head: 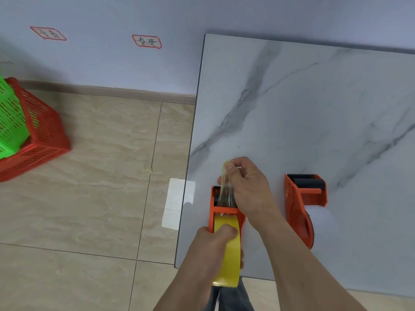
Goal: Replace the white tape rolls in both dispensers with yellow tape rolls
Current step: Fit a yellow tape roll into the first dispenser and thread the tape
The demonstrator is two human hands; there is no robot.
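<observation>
A: What are the hands doing?

B: The left hand is closed around the yellow tape roll, thumb laid over the top of the roll, which sits in the near orange dispenser at the table's left edge. The right hand is pinching the free end of the tape strip between thumb and fingertips, lifted above the dispenser's front.

A: And the strip itself?

B: It runs up from the roll, past the crossbar and roller, to the pinched fingers. It looks nearly clear, with a yellowish tip.

A: Where is the other dispenser?

B: The second orange dispenser lies on the marble-patterned table just to the right of the right wrist, apart from it. Its toothed blade and dark roller face away. I cannot tell what roll it carries.

A: Anything beyond the table?

B: On the tiled floor a white sheet lies partly under the table's edge. Far left, a green basket sits nested in a red basket by the wall, which bears two red-bordered labels.
</observation>
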